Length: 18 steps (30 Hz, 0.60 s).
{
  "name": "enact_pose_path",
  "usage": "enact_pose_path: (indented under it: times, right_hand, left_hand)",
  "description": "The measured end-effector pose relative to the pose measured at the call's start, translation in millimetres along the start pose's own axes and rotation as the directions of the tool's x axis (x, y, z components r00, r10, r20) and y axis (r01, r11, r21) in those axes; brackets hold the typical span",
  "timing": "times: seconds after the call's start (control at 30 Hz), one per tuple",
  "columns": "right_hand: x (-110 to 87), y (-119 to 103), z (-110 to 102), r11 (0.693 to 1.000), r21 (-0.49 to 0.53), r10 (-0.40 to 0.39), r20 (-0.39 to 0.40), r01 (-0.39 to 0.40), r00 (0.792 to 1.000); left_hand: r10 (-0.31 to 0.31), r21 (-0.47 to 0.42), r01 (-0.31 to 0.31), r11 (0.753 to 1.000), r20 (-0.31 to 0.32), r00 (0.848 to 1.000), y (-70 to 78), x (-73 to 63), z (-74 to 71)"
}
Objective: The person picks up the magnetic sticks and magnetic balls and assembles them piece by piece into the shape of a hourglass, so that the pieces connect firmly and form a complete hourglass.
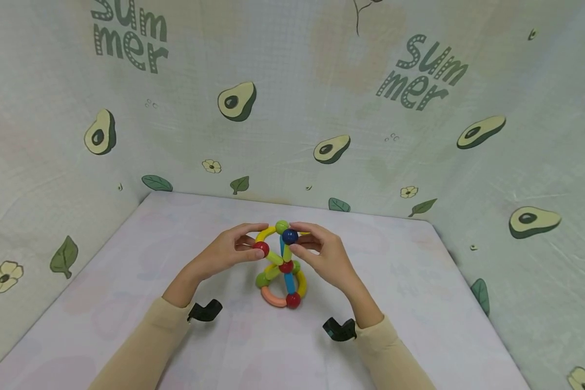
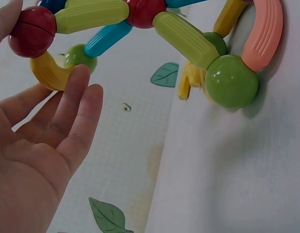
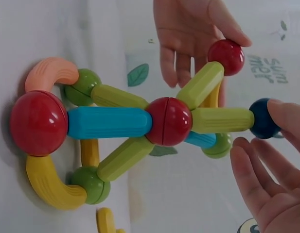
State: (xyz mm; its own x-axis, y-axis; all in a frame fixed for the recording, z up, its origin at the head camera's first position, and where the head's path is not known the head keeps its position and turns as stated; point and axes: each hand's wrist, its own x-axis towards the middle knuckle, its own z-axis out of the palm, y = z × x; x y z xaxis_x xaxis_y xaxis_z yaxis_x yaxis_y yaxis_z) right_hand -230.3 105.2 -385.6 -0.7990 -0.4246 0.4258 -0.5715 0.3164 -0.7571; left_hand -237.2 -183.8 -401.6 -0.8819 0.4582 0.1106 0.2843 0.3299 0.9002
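Note:
A model of coloured balls and ridged sticks stands upright on the table. Its lower ring has a pink curved stick [image 1: 273,298], yellow curved sticks and a red ball [image 1: 293,300]; slanting sticks meet at a middle red ball [image 3: 167,121]. My left hand [image 1: 229,250] holds the upper left part, thumb on a red ball [image 2: 32,31] and fingertips by a yellow curved stick [image 2: 48,72]. Opposite it, my right hand [image 1: 327,252] has its thumb on a dark blue ball [image 3: 264,118], fingers behind. A green ball [image 1: 282,227] tops the far side.
Yellow pieces [image 2: 189,80] lie on the table behind the model. A pale cloth [image 1: 283,70] printed with avocados and leaves hangs around the white table [image 1: 400,271]. Black wrist mounts [image 1: 205,310] sit by both sleeves.

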Motion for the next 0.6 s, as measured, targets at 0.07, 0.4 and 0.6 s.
enact_pose_path:
  times: [0.07, 0.4, 0.6]
  right_hand:
    - [0.1, 1, -3, 1.0, -0.012, 0.008, 0.005, -0.008, 1.0]
    - [1.4, 21, -26, 0.992, -0.101, 0.07, -0.015, -0.071, 0.997]
    - [0.5, 40, -31, 0.978, -0.164, 0.123, -0.041, -0.128, 0.992]
  left_hand:
    - [-0.003, 0.007, 0.003, 1.0, 0.0, 1.0, 0.6, -0.2, 0.1]
    - [0.0, 0.022, 0.0, 1.0, -0.009, 1.0, -0.7, 1.0, 0.6]
    - [0.0, 0.012, 0.0, 1.0, -0.009, 1.0, 0.3, -0.1, 0.9]
